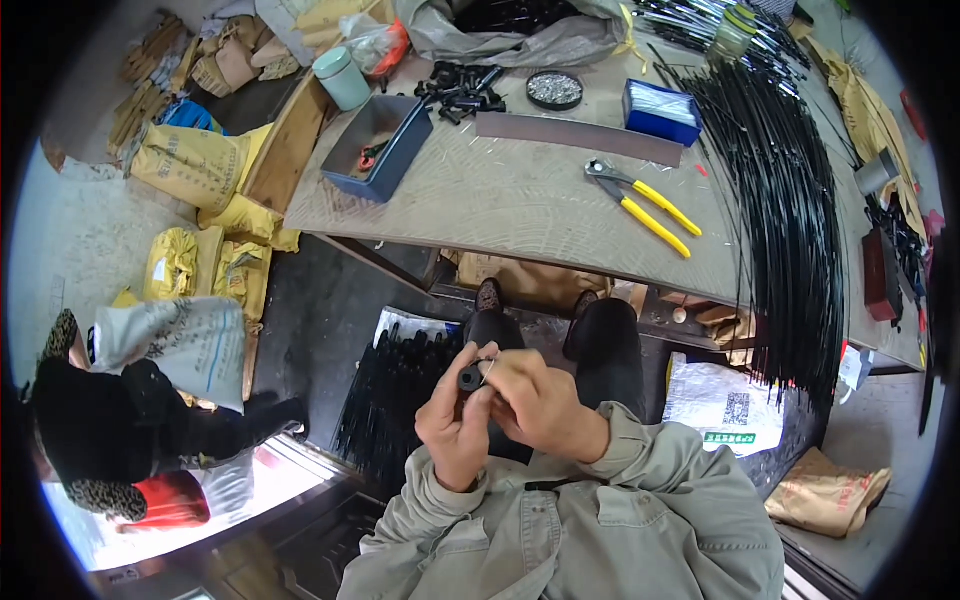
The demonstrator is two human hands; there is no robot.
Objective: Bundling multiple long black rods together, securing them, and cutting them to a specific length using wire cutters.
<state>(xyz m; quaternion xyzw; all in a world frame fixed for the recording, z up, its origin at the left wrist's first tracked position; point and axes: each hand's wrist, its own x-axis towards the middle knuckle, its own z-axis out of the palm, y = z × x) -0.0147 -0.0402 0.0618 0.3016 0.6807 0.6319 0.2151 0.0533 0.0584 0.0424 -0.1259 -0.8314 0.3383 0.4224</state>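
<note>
Above my lap, my left hand (453,425) grips a small black round part (470,379) with a hole in its end. My right hand (540,402) meets it there, its fingers pinched at a thin pale piece (487,366) like wire beside the part; its exact form is too small to make out. Below and left of my hands stands a bundle of thin black rods (372,405). Beyond, on the table (480,215), lie pincers with yellow handles (655,205). Black fittings (462,92) are heaped at the back, beside a round dish of small silvery pieces (554,90).
A grey bin (350,184) holding a red-handled tool and a blue box (662,128) of pale thin sticks stand on the table. Long black rods (775,200) hang over its right side. Sacks (185,165) and a person in black (110,430) are at the left.
</note>
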